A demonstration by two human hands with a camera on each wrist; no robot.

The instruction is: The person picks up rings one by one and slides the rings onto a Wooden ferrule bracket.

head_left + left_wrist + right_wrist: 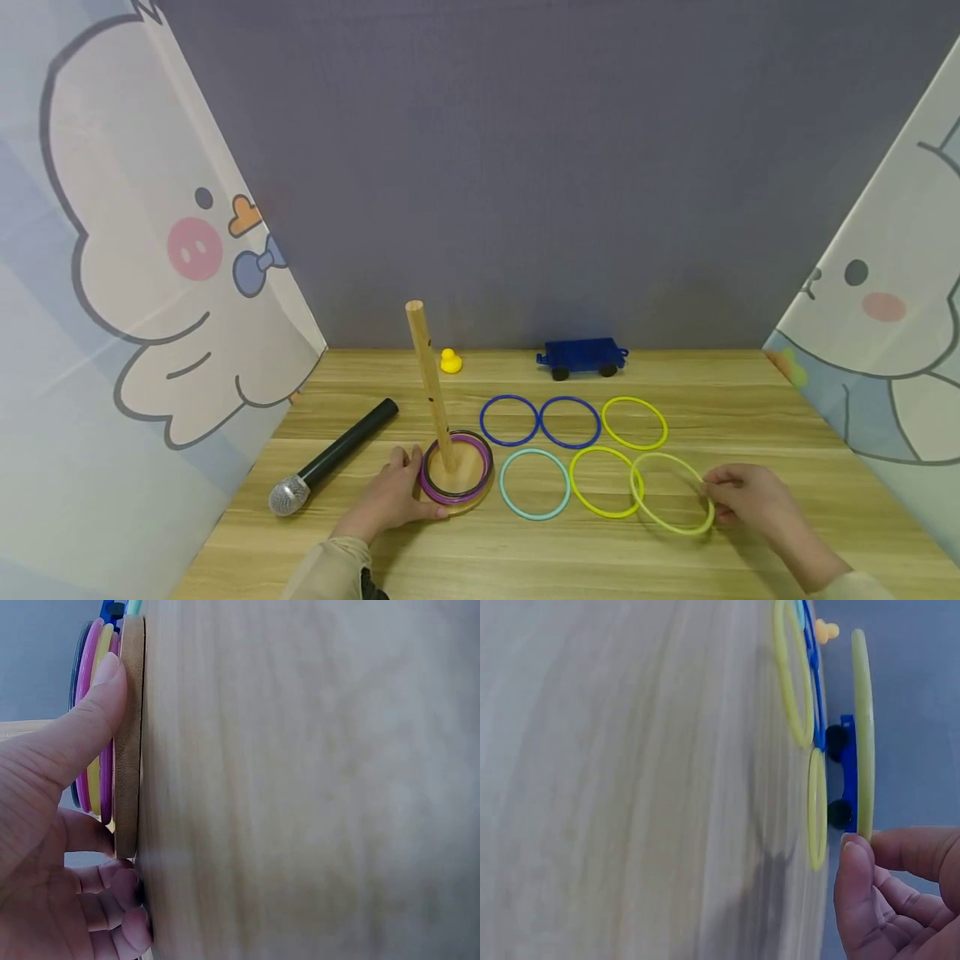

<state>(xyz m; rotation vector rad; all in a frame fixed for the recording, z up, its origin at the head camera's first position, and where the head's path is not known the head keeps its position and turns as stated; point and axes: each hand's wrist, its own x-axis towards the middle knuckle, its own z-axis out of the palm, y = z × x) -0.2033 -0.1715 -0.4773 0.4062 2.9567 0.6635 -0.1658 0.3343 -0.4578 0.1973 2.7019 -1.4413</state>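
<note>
Well right of the pale wooden peg stand point(430, 375), the right hand point(757, 500) pinches a thin pale-yellow ring point(864, 735) (best carried level, I'd judge) above the wood-grained counter point(540, 558), while the left hand point(392, 493) grips the stand's round wooden base point(130, 750), which seems best held steady.

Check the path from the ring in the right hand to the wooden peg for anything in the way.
Nothing upright visibly stands between the held ring and the wooden peg. A yellow ring and a light blue ring lie flat between them, but the held ring is raised off the table.
</note>
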